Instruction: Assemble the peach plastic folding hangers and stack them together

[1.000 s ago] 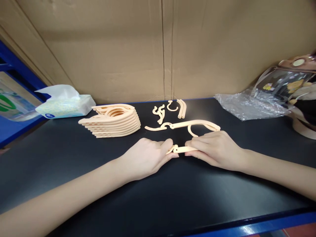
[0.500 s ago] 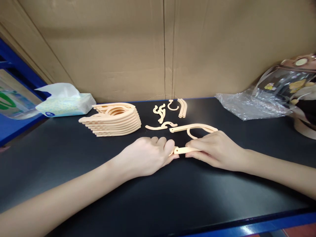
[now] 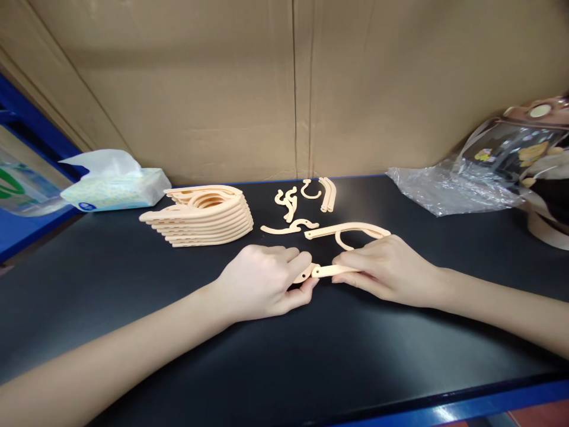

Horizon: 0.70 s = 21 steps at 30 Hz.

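My left hand (image 3: 267,279) is closed at the middle of the table, its fingers curled over a peach plastic hanger piece (image 3: 306,274) with a small hole. The rest of that piece is hidden under the fingers. Between thumb and fingers, my right hand (image 3: 384,270) pinches a straight peach hanger arm (image 3: 326,271), whose holed end touches the piece at my left hand. Just behind my right hand lies another hanger section (image 3: 347,229), long and curved with a hook below it.
A stack of folded peach hangers (image 3: 204,219) stands at the left. Loose hook pieces (image 3: 288,204), a hanger piece (image 3: 288,227) and hanger arms (image 3: 328,194) lie farther back. A tissue pack (image 3: 120,187) sits at far left, a clear plastic bag (image 3: 453,187) at right. Cardboard (image 3: 200,89) walls the back.
My left thumb has moved down from the curled fingers, so more of the holed hanger piece shows. My right hand keeps its pinch almost unmoved.
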Each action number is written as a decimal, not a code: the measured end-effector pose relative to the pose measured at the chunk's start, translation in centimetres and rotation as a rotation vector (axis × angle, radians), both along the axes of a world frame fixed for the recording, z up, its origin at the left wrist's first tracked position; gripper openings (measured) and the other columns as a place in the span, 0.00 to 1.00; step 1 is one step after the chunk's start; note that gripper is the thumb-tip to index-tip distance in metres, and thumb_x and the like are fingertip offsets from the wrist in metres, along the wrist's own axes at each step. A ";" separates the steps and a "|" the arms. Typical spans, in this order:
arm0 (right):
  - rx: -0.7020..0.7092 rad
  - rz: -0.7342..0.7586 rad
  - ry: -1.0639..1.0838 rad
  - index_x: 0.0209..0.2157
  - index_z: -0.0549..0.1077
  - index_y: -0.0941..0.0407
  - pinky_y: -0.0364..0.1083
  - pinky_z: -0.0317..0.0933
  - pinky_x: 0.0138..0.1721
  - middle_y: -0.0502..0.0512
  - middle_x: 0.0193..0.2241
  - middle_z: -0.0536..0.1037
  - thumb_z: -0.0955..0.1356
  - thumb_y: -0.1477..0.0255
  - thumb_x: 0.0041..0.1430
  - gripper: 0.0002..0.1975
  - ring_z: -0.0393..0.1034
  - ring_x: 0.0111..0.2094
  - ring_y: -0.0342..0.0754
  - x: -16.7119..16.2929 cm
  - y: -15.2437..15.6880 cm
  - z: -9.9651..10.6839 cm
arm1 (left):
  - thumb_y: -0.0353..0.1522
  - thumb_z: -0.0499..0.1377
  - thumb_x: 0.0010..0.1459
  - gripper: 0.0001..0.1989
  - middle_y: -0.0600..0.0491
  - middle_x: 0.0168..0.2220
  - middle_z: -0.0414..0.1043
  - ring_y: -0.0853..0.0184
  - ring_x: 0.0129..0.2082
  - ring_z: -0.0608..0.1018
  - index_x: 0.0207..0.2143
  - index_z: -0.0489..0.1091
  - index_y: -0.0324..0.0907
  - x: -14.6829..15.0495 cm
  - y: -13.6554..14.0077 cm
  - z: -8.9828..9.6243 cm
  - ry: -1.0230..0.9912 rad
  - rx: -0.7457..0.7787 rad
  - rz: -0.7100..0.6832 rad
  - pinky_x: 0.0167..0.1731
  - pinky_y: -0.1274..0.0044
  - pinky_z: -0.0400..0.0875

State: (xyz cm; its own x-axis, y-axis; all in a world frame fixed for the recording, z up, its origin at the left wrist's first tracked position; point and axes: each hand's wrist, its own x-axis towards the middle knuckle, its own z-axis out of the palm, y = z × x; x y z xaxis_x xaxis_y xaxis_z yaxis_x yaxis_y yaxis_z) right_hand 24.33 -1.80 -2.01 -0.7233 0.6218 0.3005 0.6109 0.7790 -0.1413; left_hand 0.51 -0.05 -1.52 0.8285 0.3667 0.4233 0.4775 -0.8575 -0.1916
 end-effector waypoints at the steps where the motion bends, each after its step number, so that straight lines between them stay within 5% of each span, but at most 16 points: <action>1: 0.000 -0.003 -0.002 0.35 0.74 0.56 0.41 0.51 0.23 0.49 0.23 0.77 0.57 0.64 0.69 0.18 0.69 0.22 0.40 0.0 0.0 0.0 | 0.34 0.51 0.61 0.13 0.60 0.18 0.62 0.73 0.16 0.66 0.23 0.59 0.42 0.0 0.0 0.0 -0.007 -0.006 0.003 0.18 0.78 0.50; 21: 0.065 -0.003 -0.040 0.34 0.74 0.56 0.42 0.50 0.23 0.48 0.21 0.76 0.56 0.65 0.69 0.19 0.69 0.21 0.41 -0.2 -0.3 0.1 | 0.33 0.53 0.58 0.12 0.61 0.16 0.61 0.74 0.16 0.67 0.22 0.60 0.42 0.1 -0.1 0.0 -0.026 0.017 0.016 0.18 0.78 0.50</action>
State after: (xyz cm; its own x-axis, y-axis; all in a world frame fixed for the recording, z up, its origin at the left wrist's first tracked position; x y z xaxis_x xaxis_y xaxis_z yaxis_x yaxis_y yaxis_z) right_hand 24.15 -2.05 -1.95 -0.7338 0.6038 0.3114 0.6172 0.7840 -0.0660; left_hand 0.62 -0.10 -1.53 0.8114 0.3720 0.4509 0.4958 -0.8465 -0.1939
